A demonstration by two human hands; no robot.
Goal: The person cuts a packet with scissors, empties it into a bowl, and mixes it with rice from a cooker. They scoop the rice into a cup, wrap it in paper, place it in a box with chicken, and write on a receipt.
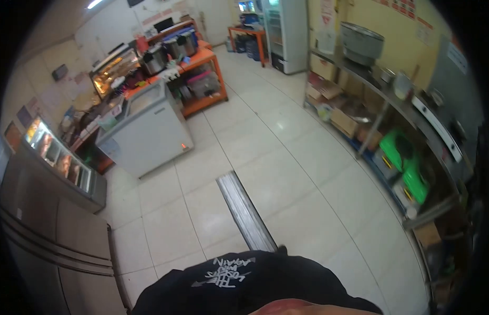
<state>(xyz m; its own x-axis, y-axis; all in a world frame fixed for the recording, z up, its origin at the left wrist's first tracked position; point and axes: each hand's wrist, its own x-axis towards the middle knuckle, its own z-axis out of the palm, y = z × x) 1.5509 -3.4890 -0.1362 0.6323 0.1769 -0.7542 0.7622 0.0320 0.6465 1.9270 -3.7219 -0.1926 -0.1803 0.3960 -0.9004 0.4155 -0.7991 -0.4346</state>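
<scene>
Neither of my hands shows in the head view. My black shirt (307, 278) with white lettering fills the bottom middle. A strip of bare skin (292, 307), looking like part of an arm, crosses the bottom edge with no fingers visible. Just ahead of me, a long silvery metal strip (244, 210) runs along the tiled floor (286, 194).
A white chest freezer (155, 136) and an orange table (223, 79) with pots stand ahead left. Steel cabinet doors (81, 231) line my left. On the right runs a metal shelf (378, 121) with a large pot (361, 44), boxes and green items (397, 149).
</scene>
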